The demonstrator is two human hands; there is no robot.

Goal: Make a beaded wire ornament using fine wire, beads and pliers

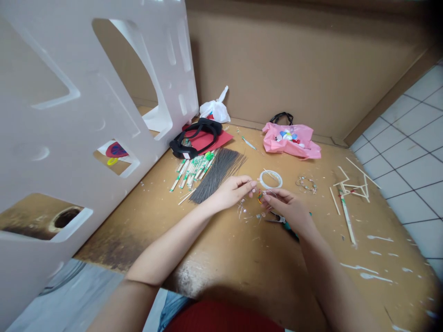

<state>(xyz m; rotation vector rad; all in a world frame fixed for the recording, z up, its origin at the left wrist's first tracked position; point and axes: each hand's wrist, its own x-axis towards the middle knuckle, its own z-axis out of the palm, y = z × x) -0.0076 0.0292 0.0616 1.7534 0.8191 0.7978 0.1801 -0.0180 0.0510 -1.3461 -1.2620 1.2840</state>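
Observation:
My left hand point(236, 191) is closed in a pinch on a thin clear string of beads point(244, 210), which hangs in a loop between both hands. My right hand point(285, 207) pinches the other side of the same string, near a small orange and green bit point(260, 197). The beads look pale, pink and bluish; the exact hold at the fingertips is too small to make out. Just behind the hands lies a white ring-shaped spool point(271, 179). Pliers point(277, 218) with dark green handles rest on the table, partly under my right hand.
Left of the hands lie a bundle of grey wires point(216, 177), wrapped chopsticks point(188, 173) and a black head strap point(196, 138) on red paper. A beaded loop point(306, 184), a stick frame point(355, 186) and a pink bag point(290, 140) lie rightward. A white plastic panel point(79, 120) stands left.

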